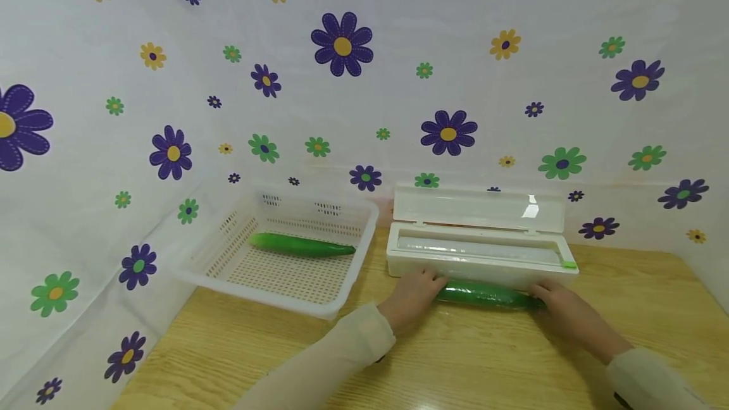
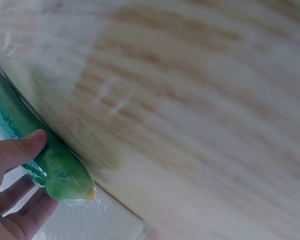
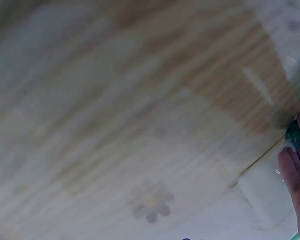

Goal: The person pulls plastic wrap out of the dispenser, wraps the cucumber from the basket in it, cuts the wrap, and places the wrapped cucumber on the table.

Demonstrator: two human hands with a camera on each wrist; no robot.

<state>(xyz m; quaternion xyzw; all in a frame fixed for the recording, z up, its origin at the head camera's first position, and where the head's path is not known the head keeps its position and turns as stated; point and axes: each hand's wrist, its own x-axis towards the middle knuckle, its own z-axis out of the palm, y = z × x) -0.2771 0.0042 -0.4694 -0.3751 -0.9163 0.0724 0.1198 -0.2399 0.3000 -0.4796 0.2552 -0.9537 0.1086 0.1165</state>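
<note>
Green and glossy, the cucumber lay right against the front of the white box, left hand and right hand each pinching an end, fingers parted only by its thickness, and it was the left wrist view that caught the clear film crinkling round its blunt tip! Inside the box, lid up, sat a pale roll; a second cucumber lay in the white basket, all on a wood-grain table before a flowered sheet.

Left hand: we grip, thumb opposite fingers.
Right hand: we pinch too, nearer the worktop's right edge.
</note>
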